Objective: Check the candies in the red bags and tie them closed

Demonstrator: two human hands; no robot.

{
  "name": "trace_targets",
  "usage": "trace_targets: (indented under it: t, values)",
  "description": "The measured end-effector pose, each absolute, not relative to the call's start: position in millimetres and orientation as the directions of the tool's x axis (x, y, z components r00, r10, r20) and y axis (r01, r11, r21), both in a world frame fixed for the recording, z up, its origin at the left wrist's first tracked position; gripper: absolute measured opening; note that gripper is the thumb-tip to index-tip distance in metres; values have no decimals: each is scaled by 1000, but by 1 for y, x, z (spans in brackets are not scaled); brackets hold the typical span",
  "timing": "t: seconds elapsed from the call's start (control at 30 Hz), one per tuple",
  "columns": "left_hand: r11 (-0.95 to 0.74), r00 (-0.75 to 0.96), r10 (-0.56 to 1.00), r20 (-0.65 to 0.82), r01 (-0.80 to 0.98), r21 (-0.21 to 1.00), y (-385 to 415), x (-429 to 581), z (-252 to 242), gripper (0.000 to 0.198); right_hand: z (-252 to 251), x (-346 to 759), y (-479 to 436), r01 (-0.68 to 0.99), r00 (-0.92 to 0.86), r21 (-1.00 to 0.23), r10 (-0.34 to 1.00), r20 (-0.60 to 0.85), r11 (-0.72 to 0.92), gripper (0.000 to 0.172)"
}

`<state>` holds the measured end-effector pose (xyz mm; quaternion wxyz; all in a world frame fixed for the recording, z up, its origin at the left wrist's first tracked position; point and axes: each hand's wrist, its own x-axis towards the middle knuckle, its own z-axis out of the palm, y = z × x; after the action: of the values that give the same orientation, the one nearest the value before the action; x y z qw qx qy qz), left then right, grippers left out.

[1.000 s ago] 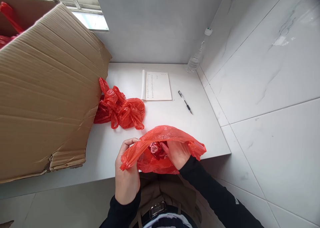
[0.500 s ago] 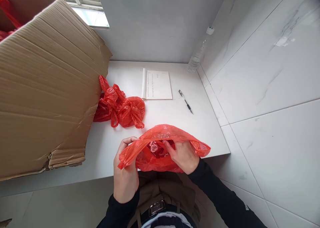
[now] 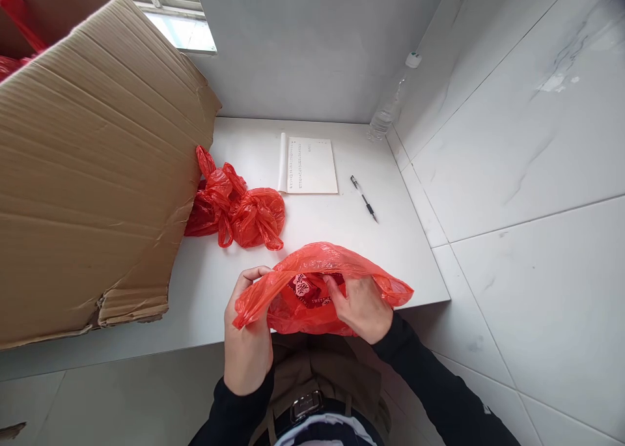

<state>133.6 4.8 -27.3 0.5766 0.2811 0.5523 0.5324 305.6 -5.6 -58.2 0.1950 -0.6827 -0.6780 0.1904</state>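
Observation:
A thin red plastic bag (image 3: pixel 317 321) is held at the table's front edge with its mouth spread towards me. Its left side is gripped by my left hand (image 3: pixel 248 355), which is closed with the fingers partly behind the plastic. My right hand (image 3: pixel 364 309) reaches inside the mouth; the thumb shows, but the other fingers are hidden, so its grip is unclear. Beside that thumb, in the bag, lies a dark red printed packet (image 3: pixel 305 290) with a pale heart-shaped label and some lettering.
Knotted red bags (image 3: pixel 256 217) lie left of centre against a large cardboard box (image 3: pixel 97 172), which has red plastic inside. An open notebook (image 3: pixel 312 166) and a pen (image 3: pixel 364 198) rest on the white table (image 3: pixel 312 224). A clear bottle (image 3: pixel 388 107) stands in the back right corner by the tiled wall.
The whole view has shifted very slightly. Both hands keep nearly the same place on and in the red plastic bag.

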Motion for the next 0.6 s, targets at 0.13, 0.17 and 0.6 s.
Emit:
trace_targets:
  t: [0.13, 0.17, 0.6]
  values:
    - [268, -172, 929, -329, -304, 914, 5, 133, -29, 31, -61, 304, -5, 813, -31, -581, 999, 10, 31, 27]
    - [267, -170, 929, -327, -303, 915, 5, 133, -29, 31, -61, 304, -4, 799, -41, -599, 999, 17, 42, 27]
    - [255, -172, 934, -314, -297, 920, 5, 132, -30, 32, -80, 312, 6, 835, -63, -545, 997, 49, 79, 31]
